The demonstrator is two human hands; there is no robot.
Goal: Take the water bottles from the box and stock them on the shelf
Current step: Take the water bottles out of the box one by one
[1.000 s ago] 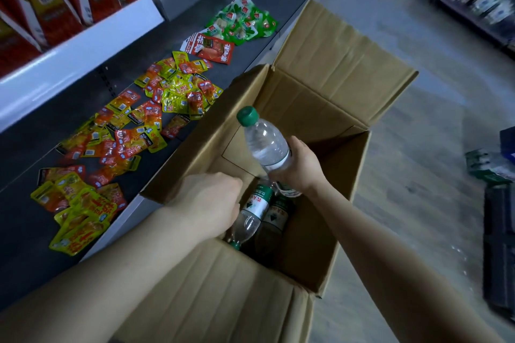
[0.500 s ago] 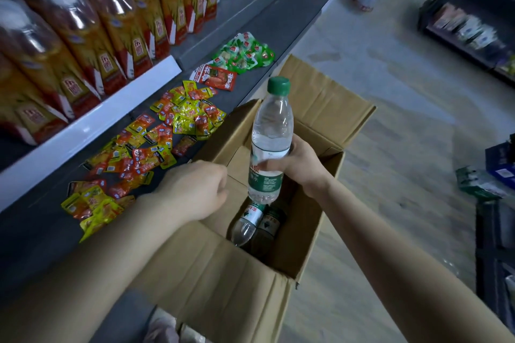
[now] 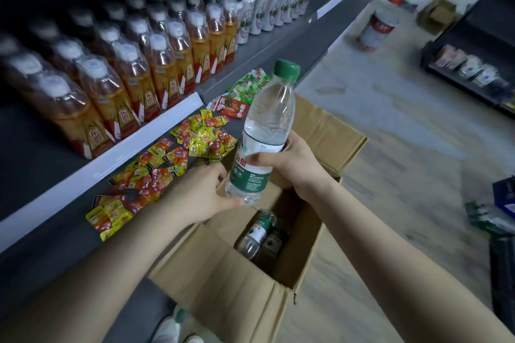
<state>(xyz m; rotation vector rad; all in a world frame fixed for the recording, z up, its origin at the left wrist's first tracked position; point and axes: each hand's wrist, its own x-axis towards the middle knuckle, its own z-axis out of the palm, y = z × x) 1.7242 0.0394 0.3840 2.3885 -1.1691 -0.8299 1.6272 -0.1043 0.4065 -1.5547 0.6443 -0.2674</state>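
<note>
A clear water bottle (image 3: 267, 125) with a green cap and green label is held upright above the open cardboard box (image 3: 223, 287). My right hand (image 3: 295, 164) grips it around the label. My left hand (image 3: 200, 192) cups its lower end, with the thumb under the base. Two more bottles (image 3: 257, 231) lie at the bottom of the box, one clear and one darker. The box stands on the floor against the dark lower shelf (image 3: 55, 253).
Several small yellow and red snack packets (image 3: 167, 164) lie scattered on the lower shelf. Orange drink bottles (image 3: 125, 86) and white cans (image 3: 267, 8) fill the shelf above. A red and white bucket (image 3: 376, 30) and another rack (image 3: 471, 69) stand across the aisle.
My right hand has lifted the bottle up out of the box and turned it upright. My left hand has left the box flap and come to the bottle's base. The view has tilted upward.
</note>
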